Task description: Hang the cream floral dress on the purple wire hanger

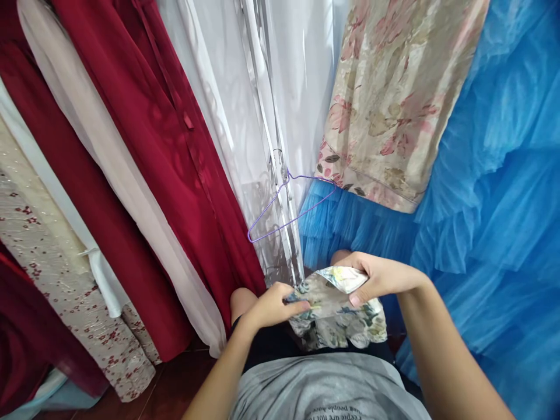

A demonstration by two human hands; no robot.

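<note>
A floral cloth (332, 303), pale with yellow, blue and green print, is held over my lap, partly folded. At its left edge, my left hand (273, 304) grips the fabric with the thumb on top. My right hand (371, 277) pinches the right side, its thumb laid over a folded-back part. The cloth's exact kind of garment cannot be made out. Beyond both hands, a purple wire hanger (280, 226) hangs at a metal stand (275, 157), carrying nothing.
Dark red dresses (175, 169) and a pale pink one hang at the left. White cloth (301, 76) hangs behind the stand. At the right are a pink-flowered beige garment (394, 105) and blue tulle skirts (503, 192). Dark tiles (170, 382) form the floor.
</note>
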